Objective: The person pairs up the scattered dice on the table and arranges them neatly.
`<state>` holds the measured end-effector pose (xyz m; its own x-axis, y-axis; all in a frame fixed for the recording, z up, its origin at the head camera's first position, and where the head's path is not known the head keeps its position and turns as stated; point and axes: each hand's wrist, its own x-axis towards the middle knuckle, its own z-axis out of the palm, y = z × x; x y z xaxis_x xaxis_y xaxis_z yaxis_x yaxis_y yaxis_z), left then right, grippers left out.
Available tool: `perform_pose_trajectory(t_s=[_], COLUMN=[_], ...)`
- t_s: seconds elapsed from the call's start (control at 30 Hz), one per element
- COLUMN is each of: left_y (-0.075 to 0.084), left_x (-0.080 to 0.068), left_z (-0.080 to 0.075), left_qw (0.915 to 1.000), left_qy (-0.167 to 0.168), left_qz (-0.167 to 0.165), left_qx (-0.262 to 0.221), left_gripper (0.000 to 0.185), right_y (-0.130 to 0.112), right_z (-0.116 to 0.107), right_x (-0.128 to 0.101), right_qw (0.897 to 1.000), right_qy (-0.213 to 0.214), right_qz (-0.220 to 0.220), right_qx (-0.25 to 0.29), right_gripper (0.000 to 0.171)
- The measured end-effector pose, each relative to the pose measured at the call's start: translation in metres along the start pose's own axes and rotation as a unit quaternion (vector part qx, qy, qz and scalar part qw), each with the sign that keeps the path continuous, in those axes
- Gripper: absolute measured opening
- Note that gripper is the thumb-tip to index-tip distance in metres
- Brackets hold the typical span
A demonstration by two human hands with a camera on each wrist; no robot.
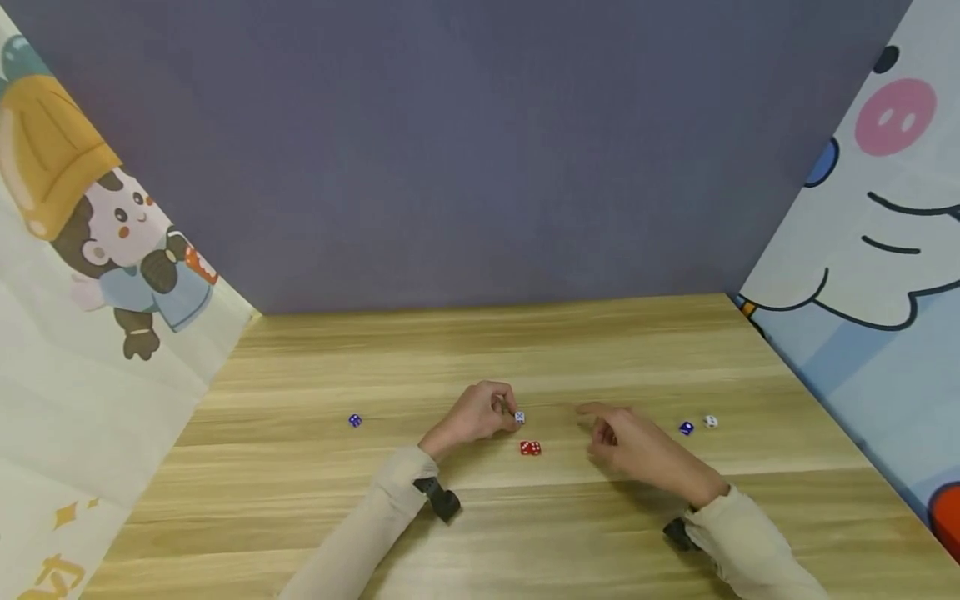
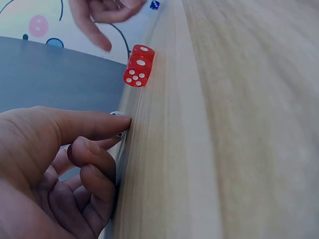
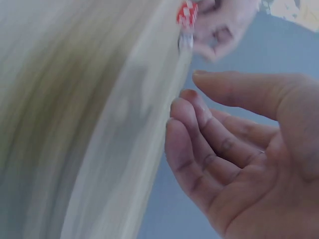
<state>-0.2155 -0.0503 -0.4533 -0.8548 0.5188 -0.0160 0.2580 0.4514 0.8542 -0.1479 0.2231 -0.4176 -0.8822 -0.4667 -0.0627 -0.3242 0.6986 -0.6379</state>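
Observation:
My left hand (image 1: 480, 412) pinches a white die (image 1: 520, 417) between thumb and finger, low at the tabletop. The left wrist view shows that die mostly hidden behind the thumb. Just in front of it, two red dice (image 1: 530, 448) sit side by side, touching, on the wood; their white pips (image 2: 141, 62) show clearly in the left wrist view. To the right, my right hand (image 1: 637, 446) hovers over the table with nothing in it, fingers loosely bent and the thumb apart from them in the right wrist view.
A blue die (image 1: 355, 421) lies alone on the left of the wooden table (image 1: 315, 508). Beyond my right hand are another blue die (image 1: 686, 428) and a white die (image 1: 711, 422), close together. A grey panel (image 1: 480, 158) closes off the back, with cartoon-printed walls at both sides.

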Motion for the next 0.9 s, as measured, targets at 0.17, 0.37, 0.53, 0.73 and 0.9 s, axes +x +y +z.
perform_pose_trajectory(t_s=[0.17,0.37,0.53,0.73,0.9], left_y=[0.0,-0.001,-0.001,0.0,-0.001], left_x=[-0.001,0.0,0.001,0.001,0.002], left_z=[-0.001,0.0,0.0,-0.001,0.0], left_qw=[1.0,1.0,0.9999,1.0,1.0], left_qy=[0.002,-0.004,-0.009,-0.006,-0.004], left_qz=[-0.004,-0.003,-0.006,-0.007,-0.009], left_qx=[-0.001,-0.003,-0.005,0.001,0.001], left_gripper=[0.012,0.011,0.011,0.013,0.012], right_y=[0.025,0.056,0.077,0.09,0.091], right_z=[-0.02,-0.044,-0.058,-0.057,-0.058], right_x=[-0.019,-0.043,-0.06,-0.064,-0.066], right_qw=[0.997,0.985,0.979,0.981,0.975], right_qy=[0.069,0.133,0.132,0.105,0.119], right_qz=[0.01,0.045,0.085,0.102,0.136], right_qx=[-0.032,-0.097,-0.132,-0.131,-0.126], right_gripper=[0.045,0.042,0.038,0.031,0.041])
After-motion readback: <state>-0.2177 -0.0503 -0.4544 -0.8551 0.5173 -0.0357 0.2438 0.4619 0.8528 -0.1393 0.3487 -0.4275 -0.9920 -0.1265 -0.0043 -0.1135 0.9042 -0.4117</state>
